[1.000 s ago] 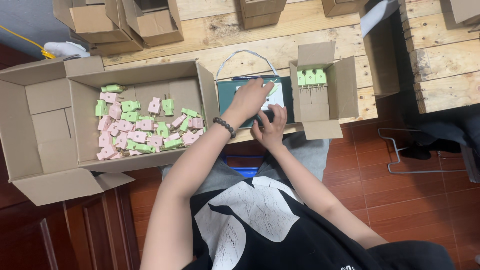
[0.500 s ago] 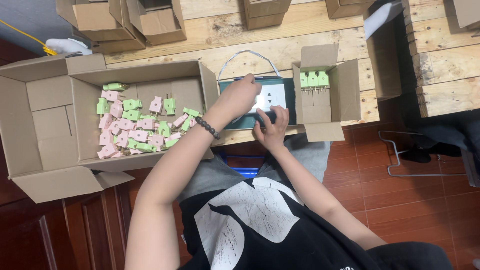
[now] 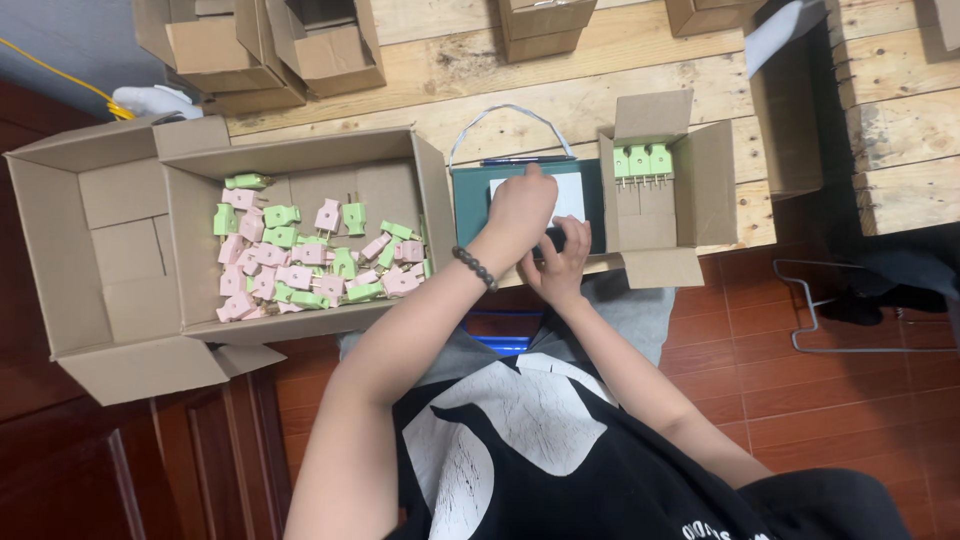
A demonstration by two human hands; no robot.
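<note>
Since the earlier frames, the left hand point(image 3: 520, 208) has settled, fingers curled, onto the white sheet point(image 3: 572, 192) on the dark green tray point(image 3: 470, 205) at centre frame; the right hand point(image 3: 556, 262) pinches something small and dark just below; pink and green plugs point(image 3: 300, 262) fill the large box point(image 3: 120, 250) at left.

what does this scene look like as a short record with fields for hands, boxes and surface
left hand: left hand rests on the dark green flat tray with a white sheet
right hand: right hand at the tray's near edge, touching a small dark object; its grip cannot be made out
large box: large open cardboard box holding loose pink and green plastic plugs
small box: small open cardboard box with three green plugs in a row
surface: pale wooden plank table
</note>
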